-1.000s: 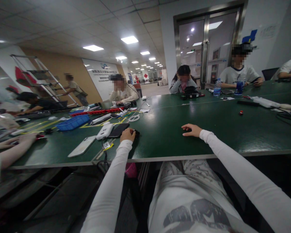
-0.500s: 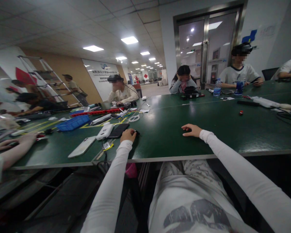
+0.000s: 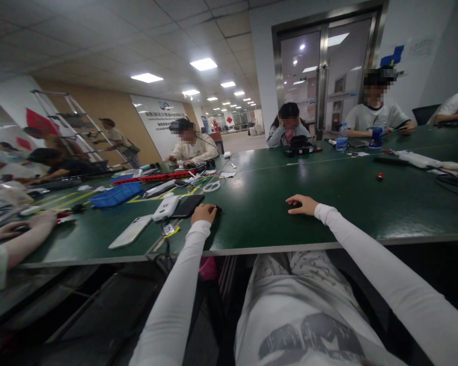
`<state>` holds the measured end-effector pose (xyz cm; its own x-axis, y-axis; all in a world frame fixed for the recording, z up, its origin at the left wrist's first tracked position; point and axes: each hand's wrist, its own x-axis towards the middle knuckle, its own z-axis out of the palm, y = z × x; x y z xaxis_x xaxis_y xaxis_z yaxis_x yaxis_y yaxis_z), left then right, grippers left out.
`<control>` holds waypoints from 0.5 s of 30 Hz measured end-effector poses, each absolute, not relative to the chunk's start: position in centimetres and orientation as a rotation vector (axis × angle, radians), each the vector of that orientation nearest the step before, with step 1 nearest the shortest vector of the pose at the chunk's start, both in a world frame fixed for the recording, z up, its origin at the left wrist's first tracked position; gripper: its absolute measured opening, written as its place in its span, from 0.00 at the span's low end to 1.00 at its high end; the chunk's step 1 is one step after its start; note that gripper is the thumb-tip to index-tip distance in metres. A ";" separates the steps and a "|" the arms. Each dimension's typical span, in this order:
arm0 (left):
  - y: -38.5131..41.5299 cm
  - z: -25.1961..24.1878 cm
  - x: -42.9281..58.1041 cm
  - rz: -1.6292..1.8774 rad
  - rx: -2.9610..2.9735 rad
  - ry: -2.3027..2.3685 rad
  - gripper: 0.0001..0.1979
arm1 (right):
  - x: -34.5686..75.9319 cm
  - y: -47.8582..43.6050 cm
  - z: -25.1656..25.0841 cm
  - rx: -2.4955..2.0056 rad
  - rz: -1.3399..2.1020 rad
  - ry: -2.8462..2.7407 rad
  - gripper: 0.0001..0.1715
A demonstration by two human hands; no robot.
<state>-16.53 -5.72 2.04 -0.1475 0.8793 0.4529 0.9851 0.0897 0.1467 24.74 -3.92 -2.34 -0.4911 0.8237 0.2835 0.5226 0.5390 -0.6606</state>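
Observation:
My left hand [image 3: 203, 214] rests on the green table [image 3: 252, 223] near its front edge, its fingers curled round a small dark thing I cannot make out. Just left of it lie a black flat object [image 3: 188, 205] and a white device [image 3: 165, 207]. A pale phone [image 3: 131, 232] is further left, close to the table edge. My right hand [image 3: 302, 205] lies on the bare green surface to the right, fingers apart, holding nothing.
A blue tray [image 3: 116, 195], coiled white cable [image 3: 211, 186] and red strip [image 3: 152, 176] lie at the left. Bottles [image 3: 342, 138], a small red object [image 3: 379, 176] and a white tool [image 3: 420, 160] are at the right. Several people sit around; another person's hands rest at far left.
My left hand has shifted very slightly to the right in view. My right hand keeps its place. Across the table, the person at the left has lowered a hand from the face.

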 end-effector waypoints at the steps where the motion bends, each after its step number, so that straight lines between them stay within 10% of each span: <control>1: -5.7 2.0 -16.2 -0.613 -1.880 -2.110 0.14 | 24.7 -3.9 -2.3 -1.083 0.675 -2.194 0.32; 15: -5.1 1.8 -15.2 -0.830 -1.761 -2.109 0.11 | 24.6 -3.6 -2.6 -1.083 0.631 -2.190 0.31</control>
<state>-15.19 -5.08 1.82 -0.2243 0.8079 0.5450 0.9626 0.0967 0.2529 24.63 -3.57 -2.64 -0.4807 0.8211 0.3079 0.5311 0.5520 -0.6428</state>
